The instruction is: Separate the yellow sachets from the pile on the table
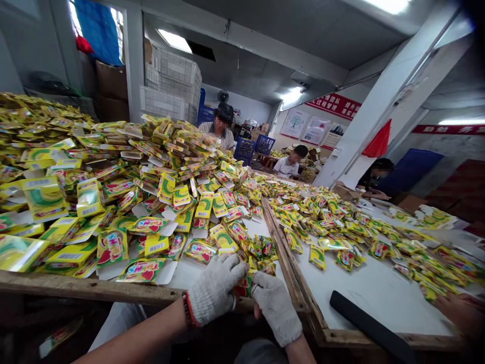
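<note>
The person's left hand [215, 288], in a white knit cotton glove with a red and black beaded bracelet [186, 309] at the wrist, and the right hand [276, 314], in a matching glove, were drawn in close together at the near edge of a white-topped, wooden-framed table [94, 285]. Both hands were curled narrow around a small red-and-yellow printed card [243, 286], which showed only as a sliver between the gloves, so its exact grip could not be told. Beyond them rose a great heap of glossy yellow blister cards [113, 167] with white plastic flanges [166, 273], spilling across the tabletop. These looked light and fairly stiff, though the thin flanges might bend or crack and the slick printed faces might slide against one another; the flat edges seemed the surest place to pinch them. To the right, past a raised wooden divider rail [288, 263], smaller yellow packets [326, 222] lay scattered on a second white surface, near a long black padded bar [371, 323]. A co-worker's bare hand [460, 313] reached in at the far right edge, and another seated worker [220, 126] faced the person across the heap.
</note>
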Demonstrator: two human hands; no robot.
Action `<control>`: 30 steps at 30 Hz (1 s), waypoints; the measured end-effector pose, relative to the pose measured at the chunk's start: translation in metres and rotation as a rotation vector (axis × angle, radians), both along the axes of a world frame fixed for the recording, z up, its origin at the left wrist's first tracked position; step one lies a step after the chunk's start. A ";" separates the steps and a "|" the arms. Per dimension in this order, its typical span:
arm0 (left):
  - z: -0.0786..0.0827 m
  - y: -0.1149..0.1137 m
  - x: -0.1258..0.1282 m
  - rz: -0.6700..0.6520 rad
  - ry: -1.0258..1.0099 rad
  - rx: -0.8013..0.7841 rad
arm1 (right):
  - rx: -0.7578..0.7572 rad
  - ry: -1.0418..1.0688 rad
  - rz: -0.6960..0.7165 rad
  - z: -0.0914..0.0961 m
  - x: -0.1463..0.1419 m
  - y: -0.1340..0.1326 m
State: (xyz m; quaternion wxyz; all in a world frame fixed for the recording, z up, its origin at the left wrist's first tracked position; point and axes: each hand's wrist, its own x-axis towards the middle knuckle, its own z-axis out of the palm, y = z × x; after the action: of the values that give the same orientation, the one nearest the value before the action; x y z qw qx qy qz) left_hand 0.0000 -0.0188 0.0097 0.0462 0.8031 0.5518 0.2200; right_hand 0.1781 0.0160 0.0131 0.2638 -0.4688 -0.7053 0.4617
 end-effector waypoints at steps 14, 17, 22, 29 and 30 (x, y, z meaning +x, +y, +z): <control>0.006 -0.002 -0.009 0.107 -0.569 -0.109 | -0.051 0.136 -0.045 -0.014 -0.009 -0.004; 0.013 0.001 -0.013 0.151 -0.696 -0.342 | 0.106 0.038 -0.109 -0.014 -0.007 -0.004; 0.024 0.023 -0.010 0.057 -0.841 -0.184 | 0.307 -0.018 -0.206 0.005 0.019 0.021; 0.014 0.052 0.002 0.125 -0.351 -0.045 | 0.132 0.933 -0.549 0.035 0.062 0.056; 0.011 0.054 0.007 0.136 -0.245 -0.050 | 0.129 0.843 -0.539 0.030 0.064 0.056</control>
State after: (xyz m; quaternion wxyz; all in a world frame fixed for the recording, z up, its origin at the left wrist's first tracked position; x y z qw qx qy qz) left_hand 0.0066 0.0348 0.0207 0.1183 0.7295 0.6005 0.3053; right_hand 0.2419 0.0721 0.0430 0.6640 -0.3899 -0.4181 0.4819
